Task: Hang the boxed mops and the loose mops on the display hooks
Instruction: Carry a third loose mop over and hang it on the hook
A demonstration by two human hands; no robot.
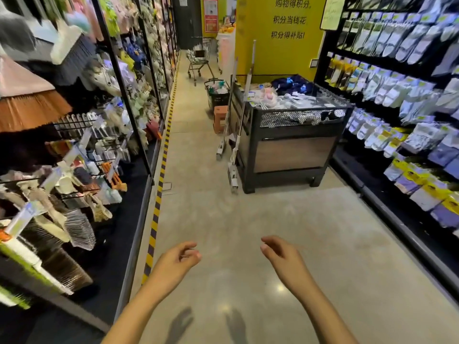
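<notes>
Mops (236, 135) lean upright against the left side of a dark mesh-topped bin (295, 142) in the middle of the aisle, well ahead of the person. Each has a long, thin, pale metallic handle rising above the bin's rim and a narrow flat head resting on the concrete floor (248, 232); no box shows around them. Both bare hands hang low over the floor, far from the mops. Left hand (177, 259) has its fingers loosely curled, thumb touching fingertip, gripping nothing. Right hand (279, 252) is relaxed and open, also empty. Brushes and brooms hang on hooks (74, 120) along the left shelving.
</notes>
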